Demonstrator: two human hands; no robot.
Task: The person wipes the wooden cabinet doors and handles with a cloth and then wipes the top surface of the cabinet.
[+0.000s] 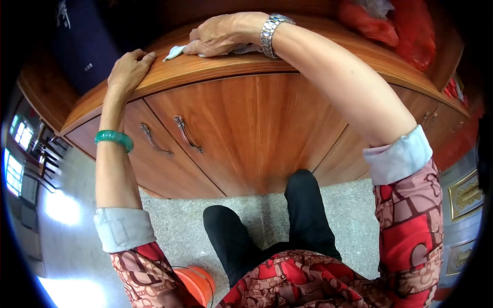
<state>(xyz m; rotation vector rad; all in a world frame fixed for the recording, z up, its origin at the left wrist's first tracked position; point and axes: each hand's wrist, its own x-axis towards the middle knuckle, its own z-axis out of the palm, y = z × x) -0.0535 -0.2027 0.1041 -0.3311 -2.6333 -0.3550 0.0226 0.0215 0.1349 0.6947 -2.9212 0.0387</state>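
My right hand [221, 35], with a silver watch at its wrist, presses a pale cloth [175, 52] onto the wooden cabinet top [287, 54]. Most of the cloth is hidden under the palm and fingers; a corner sticks out to the left. Further left, my left hand [129, 71] rests on the front edge of the same top, fingers stretched over the wood and nothing held. A green bangle is around that forearm.
A dark blue box [84, 51] stands at the back left of the cabinet top. Red plastic bags [413, 33] lie at the back right. Cabinet doors with metal handles [187, 134] face me. An orange bucket [197, 281] stands on the floor beside my legs.
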